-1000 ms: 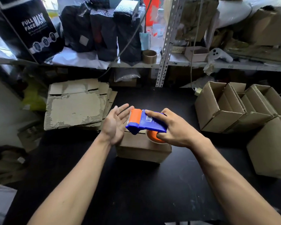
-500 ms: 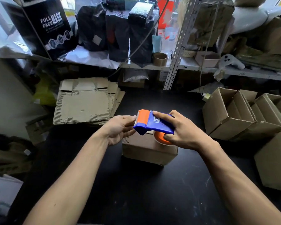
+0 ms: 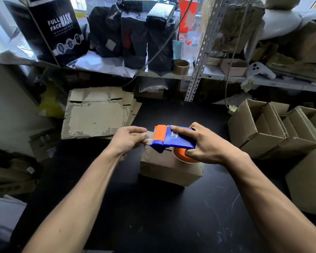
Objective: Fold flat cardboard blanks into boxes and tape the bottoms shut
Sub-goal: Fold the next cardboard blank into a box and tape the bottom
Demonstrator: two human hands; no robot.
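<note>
Blue tape dispenser [image 3: 179,140] with orange front and orange roll; plain brown cardboard box [image 3: 169,168]; scuffed black counter [image 3: 153,216]; black carton [image 3: 53,28] lettered white.

One tape dispenser [image 3: 173,139], five folded boxes [image 3: 170,167], two hands [image 3: 128,141]

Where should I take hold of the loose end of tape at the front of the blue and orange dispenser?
Pinch the free tape end just beyond the orange front edge of the tape dispenser, coming from the left, as the left hand does. The strip sticks out leftward over the box, and the right hand already occupies the dispenser body, so only that side is open.
</note>
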